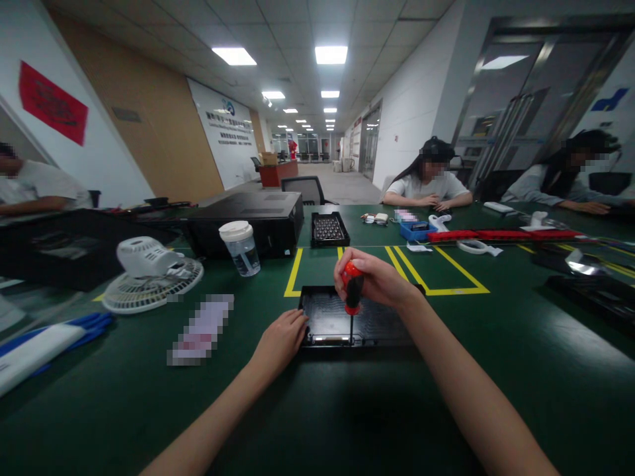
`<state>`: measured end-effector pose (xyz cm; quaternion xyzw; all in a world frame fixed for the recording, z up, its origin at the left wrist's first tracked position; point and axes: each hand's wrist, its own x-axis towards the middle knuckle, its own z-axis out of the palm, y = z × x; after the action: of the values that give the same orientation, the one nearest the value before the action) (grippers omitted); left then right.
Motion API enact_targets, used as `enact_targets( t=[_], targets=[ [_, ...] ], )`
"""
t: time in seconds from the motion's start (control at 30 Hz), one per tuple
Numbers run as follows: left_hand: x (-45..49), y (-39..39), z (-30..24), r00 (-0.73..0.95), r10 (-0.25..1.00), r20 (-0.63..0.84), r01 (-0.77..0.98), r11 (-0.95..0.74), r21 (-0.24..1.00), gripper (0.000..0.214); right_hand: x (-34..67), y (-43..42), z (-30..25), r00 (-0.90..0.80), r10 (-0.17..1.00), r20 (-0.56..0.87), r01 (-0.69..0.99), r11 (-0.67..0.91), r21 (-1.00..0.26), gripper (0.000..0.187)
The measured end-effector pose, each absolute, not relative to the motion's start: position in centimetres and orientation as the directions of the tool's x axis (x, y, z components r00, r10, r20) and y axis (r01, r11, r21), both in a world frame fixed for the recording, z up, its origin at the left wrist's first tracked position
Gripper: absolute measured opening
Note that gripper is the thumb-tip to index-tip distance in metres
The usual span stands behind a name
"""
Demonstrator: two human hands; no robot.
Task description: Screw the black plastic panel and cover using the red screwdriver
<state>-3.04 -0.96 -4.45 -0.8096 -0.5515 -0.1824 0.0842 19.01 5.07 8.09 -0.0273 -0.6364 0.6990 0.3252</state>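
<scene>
A flat black panel [377,324] lies on the green table [317,410] in front of me. My right hand [377,281] is closed round the red and black handle of a screwdriver [352,291], held upright with its tip down on the panel's near edge. My left hand [280,340] rests at the panel's near left corner, fingers curled against its edge.
A small white fan [151,274], a lidded clear cup [241,248] and a black box [248,221] stand to the left. A black tray of small parts [329,229] sits behind. Yellow tape lines [436,271] mark the table. Other people sit at the far side and left.
</scene>
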Motion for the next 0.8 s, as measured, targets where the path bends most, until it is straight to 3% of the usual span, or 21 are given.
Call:
enact_targets(
  t=[0.8],
  targets=[
    [-3.0, -1.1, -4.1, 0.33, 0.868, 0.372, 0.925, -0.376, 0.057, 0.025, 20.2, 5.3, 8.5, -0.779, 0.511, 0.364, -0.372, 0.092, -0.924, 0.011]
  ],
)
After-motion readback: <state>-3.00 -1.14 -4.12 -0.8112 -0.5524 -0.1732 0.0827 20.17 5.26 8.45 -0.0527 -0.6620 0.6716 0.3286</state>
